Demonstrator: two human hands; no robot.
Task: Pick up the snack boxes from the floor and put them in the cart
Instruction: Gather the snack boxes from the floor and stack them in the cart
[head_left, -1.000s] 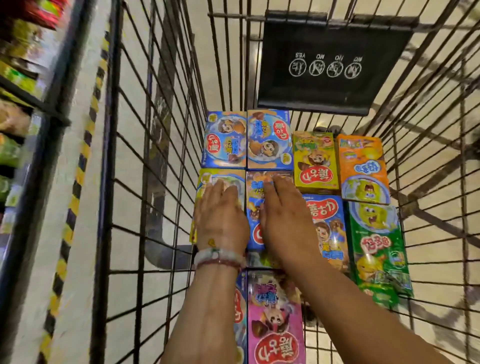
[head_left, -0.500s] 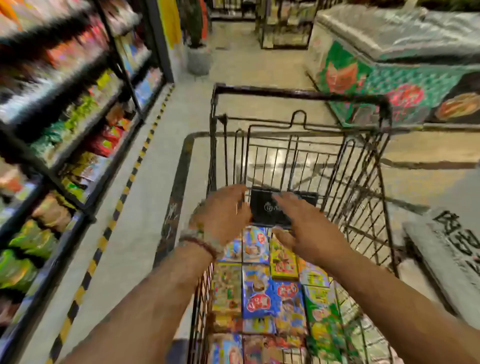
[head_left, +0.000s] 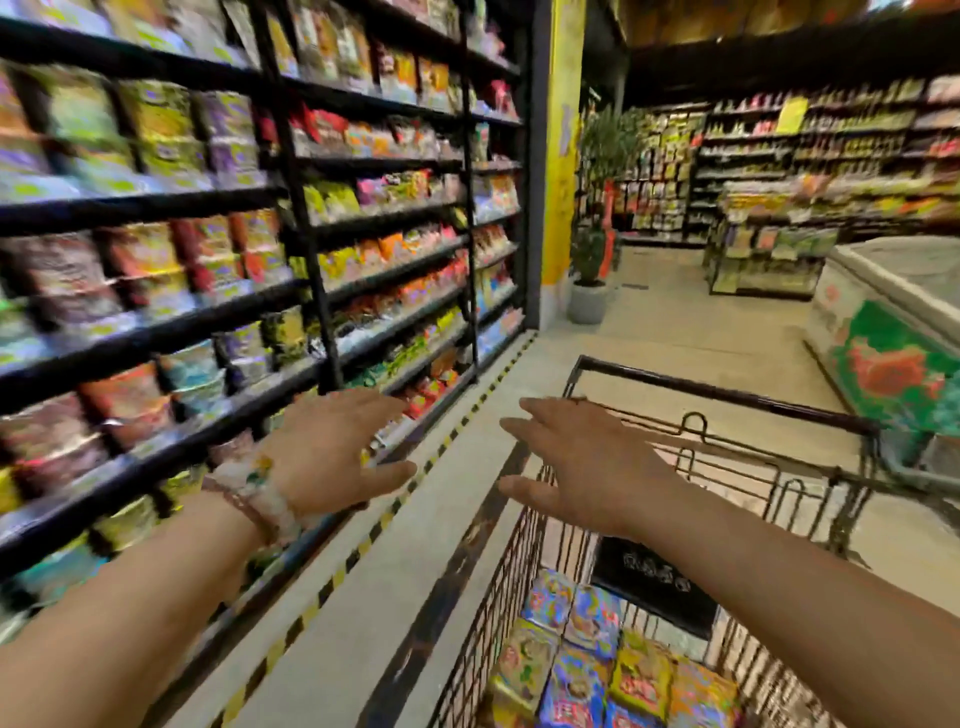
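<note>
The colourful cardboard snack boxes (head_left: 587, 670) lie flat in rows on the bottom of the black wire shopping cart (head_left: 519, 571), below and a little right of both hands. Half a second ago they filled more of the view; now only the near rows show at the lower edge, beside the black plastic flap (head_left: 657, 587) on the cart's far wall.

The right hand (head_left: 587, 467) is lifted above the cart's left rim, fingers straight and spread, holding nothing. The left hand (head_left: 327, 452), with beaded bracelets (head_left: 249, 493) at its wrist, is likewise flat and empty, out to the left of the cart, over the grey floor's yellow-and-black striped line (head_left: 363, 545). Earlier both hands hovered over the basket by the flap; they have since risen and swung left.

Beyond the left hand stand black shelves of blurred snack packets (head_left: 208, 260). Far right of the right hand is a white chest freezer with green and red print (head_left: 883, 353).
</note>
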